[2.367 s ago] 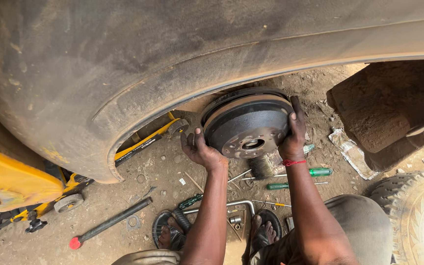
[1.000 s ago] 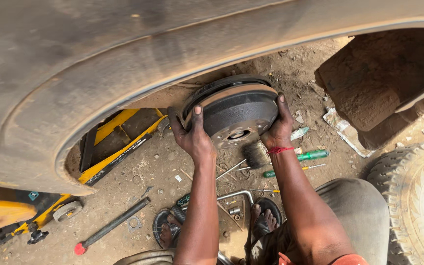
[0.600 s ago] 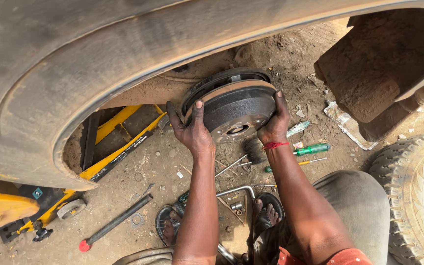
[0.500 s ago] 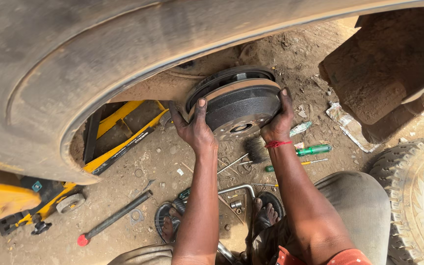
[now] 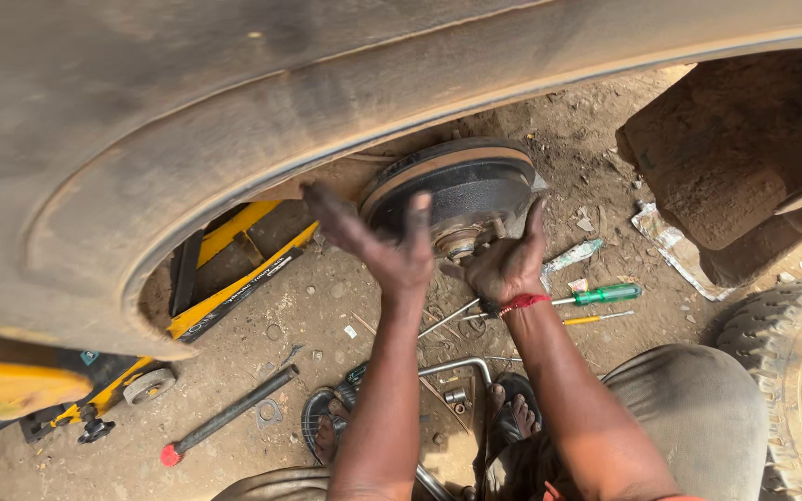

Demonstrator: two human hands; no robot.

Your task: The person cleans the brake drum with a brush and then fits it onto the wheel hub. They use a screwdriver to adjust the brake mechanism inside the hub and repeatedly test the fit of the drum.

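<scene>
Under the wheel arch, the dusty dark brake drum [image 5: 461,190] hangs tilted.

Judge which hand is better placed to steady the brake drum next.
Probably right: the right hand cups the brake drum from below, while the left hand is open and off its face.

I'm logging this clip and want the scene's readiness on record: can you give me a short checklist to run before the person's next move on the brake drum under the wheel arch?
1. Right hand supports the round dark metal brake drum from below: ok.
2. Left hand on the drum: not ok, it is spread open in front of it, no grip.
3. Drum seated fully on the hub: cannot tell, the hub is hidden.
4. Yellow floor jack under the body: ok, though its contact point is hidden.
5. Green-handled screwdriver lying close by: ok.
6. Ground by the sandalled feet free of clutter: not ok, loose tools lie there.
</scene>
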